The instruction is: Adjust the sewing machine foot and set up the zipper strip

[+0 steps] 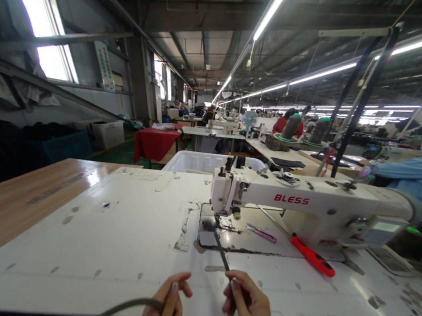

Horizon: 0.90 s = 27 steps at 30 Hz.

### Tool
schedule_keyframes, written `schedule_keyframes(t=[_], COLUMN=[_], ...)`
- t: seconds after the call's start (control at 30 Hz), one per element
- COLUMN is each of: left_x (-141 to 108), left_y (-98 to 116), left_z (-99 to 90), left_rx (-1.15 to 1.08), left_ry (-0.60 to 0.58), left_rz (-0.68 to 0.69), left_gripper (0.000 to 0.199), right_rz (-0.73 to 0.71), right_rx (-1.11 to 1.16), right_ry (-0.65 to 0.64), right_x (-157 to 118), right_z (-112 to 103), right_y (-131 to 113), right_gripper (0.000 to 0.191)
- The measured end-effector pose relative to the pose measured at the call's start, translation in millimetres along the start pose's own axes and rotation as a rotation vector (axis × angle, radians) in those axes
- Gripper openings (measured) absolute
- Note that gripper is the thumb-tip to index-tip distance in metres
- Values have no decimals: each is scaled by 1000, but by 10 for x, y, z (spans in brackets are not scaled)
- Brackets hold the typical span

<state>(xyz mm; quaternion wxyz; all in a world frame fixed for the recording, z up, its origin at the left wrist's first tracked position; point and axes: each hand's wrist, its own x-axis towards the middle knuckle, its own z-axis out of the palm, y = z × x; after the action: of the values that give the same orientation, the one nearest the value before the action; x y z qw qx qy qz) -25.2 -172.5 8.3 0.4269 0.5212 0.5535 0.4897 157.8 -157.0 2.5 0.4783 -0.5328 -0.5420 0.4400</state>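
In the head view my right hand (250, 305) pinches a narrow dark grey strip (222, 253), which runs up and left towards the presser foot (226, 225) of a white sewing machine (268, 191). To its left, my left hand (166, 301) is closed around a grey cord-like strip (120, 307) that curves in from the bottom edge. Whether both strips are one piece cannot be told. A pair of pink-handled thread snips (262, 233) lies on the machine bed, beside a red-handled screwdriver (313, 257) whose shaft points under the arm.
The white worktable (86, 225) has worn patches and ruler marks near its front. Behind the machine stands a white plastic bin (195, 161). Thread cones (291, 126) stand at the back right. A person in a blue sleeve (413, 171) sits at the right.
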Motion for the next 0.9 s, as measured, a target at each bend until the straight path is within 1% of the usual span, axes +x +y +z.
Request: schedule_keyframes(t=[0.03, 0.07, 0.13, 0.17, 0.23, 0.27, 0.3, 0.37, 0.4, 0.47, 0.53, 0.57, 0.67, 0.73, 0.83, 0.87, 0.9], left_x=[167, 321, 572, 668, 807, 856, 896, 958, 984, 1030, 1070, 1088, 1135, 1157, 1173, 1175, 1175], left_y=[15, 30, 55, 63, 70, 70, 69, 63, 59, 42, 12, -9, -78, -116, -130, -123, -111], left_z=[54, 110, 205, 238, 267, 265, 255, 224, 209, 188, 184, 187, 209, 233, 286, 308, 329], left_rx=[-76, -98, -49, 3, 111, 156, 195, 258, 282, 327, 371, 391, 428, 447, 472, 473, 466], left_ry=[-30, -45, -32, -21, -15, -38, -64, -134, -165, -188, -187, -182, -180, -204, -258, -267, -267], left_rz=[11, 28, 75, 100, 163, 210, 264, 363, 402, 445, 475, 489, 500, 478, 440, 431, 424], left_gripper=[55, 56, 56, 55, 51, 48, 45, 39, 37, 36, 37, 36, 35, 36, 38, 39, 40], right_rz=[37, 48, 44, 22, -33, -69, -105, -194, -274, -484, -659, -694, -647, -728, -920, -935, -910], right_rx=[30, 40, 17, 1, -34, -59, -95, -214, -291, -433, -510, -529, -610, -732, -913, -938, -941], right_ry=[-16, -34, -102, -141, -209, -239, -270, -315, -323, -290, -200, -152, -24, 31, 50, 32, 9], right_x=[182, 338, 559, 623, 679, 685, 684, 682, 688, 713, 747, 763, 796, 805, 798, 791, 783], right_z=[20, 42, 70, 70, 37, 7, -29, -101, -131, -168, -175, -171, -157, -162, -179, -179, -172], right_y=[-14, -20, -20, -19, -26, -34, -40, -30, -8, 66, 145, 170, 149, 91, 88, 126, 181], right_gripper=[36, 33, 27, 30, 43, 46, 45, 32, 25, 19, 19, 20, 20, 19, 21, 22, 22])
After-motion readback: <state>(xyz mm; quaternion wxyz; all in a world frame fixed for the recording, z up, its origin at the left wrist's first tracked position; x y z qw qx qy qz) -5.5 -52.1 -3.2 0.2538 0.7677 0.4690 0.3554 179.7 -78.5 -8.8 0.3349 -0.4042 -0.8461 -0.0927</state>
